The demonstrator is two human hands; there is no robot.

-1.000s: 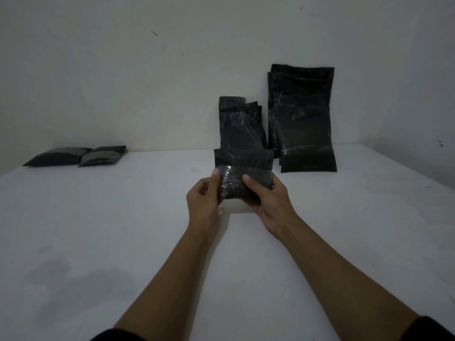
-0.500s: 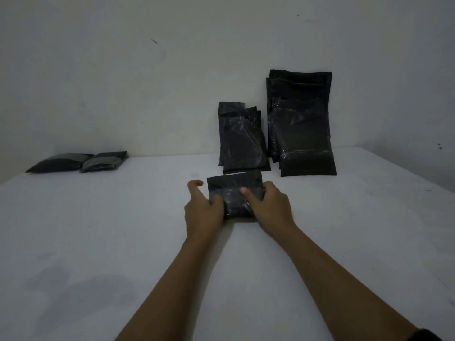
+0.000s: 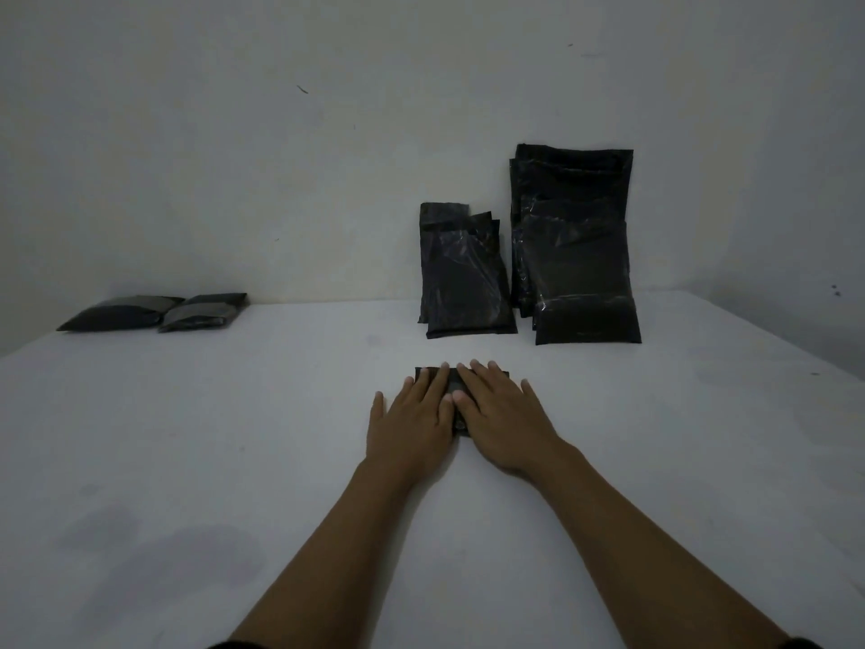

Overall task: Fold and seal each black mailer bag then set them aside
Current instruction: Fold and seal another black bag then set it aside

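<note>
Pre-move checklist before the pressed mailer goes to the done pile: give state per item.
1. Both palms flat on the folded mailer: ok, left hand and right hand cover most of it.
2. Mailer lies on the white table, not lifted: ok.
3. Flap sealed along its whole edge: cannot tell, hands hide it.
4. Done pile at far left has bare table beside it: ok, two finished mailers lie there.
5. Path leftward to that pile is free: ok.
6. Unfolded stock ready: ok, small stack and large stack lean on the wall.
</note>
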